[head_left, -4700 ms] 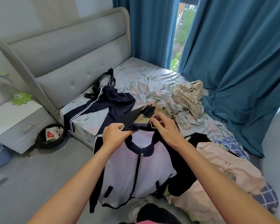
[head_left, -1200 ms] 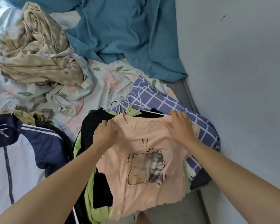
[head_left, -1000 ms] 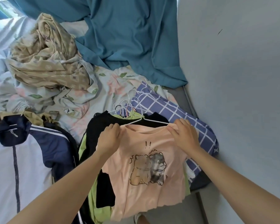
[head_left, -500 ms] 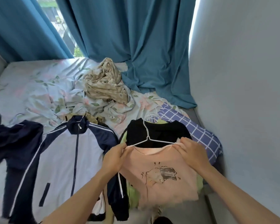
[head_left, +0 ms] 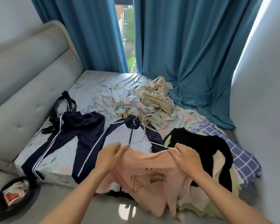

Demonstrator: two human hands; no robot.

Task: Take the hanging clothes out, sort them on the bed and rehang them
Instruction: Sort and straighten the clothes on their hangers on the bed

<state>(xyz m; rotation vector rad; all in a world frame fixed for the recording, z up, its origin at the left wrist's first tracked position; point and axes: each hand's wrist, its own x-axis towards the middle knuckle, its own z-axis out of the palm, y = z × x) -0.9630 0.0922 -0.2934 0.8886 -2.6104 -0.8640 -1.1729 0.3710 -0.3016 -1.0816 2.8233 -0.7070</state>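
Pink T-shirt (head_left: 145, 168) (one) on one white hanger (head_left: 145, 136), shoulders pinched by left hand (head_left: 107, 156) and right hand (head_left: 187, 157), two navy garments beyond the fingers.

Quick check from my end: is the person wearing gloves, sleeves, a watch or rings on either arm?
Nothing worn shows. The left hand and right hand are bare, with no gloves, and no rings are visible. Both forearms are uncovered from the wrists down to the bottom edge of the head view: no sleeves, watch or bracelet.
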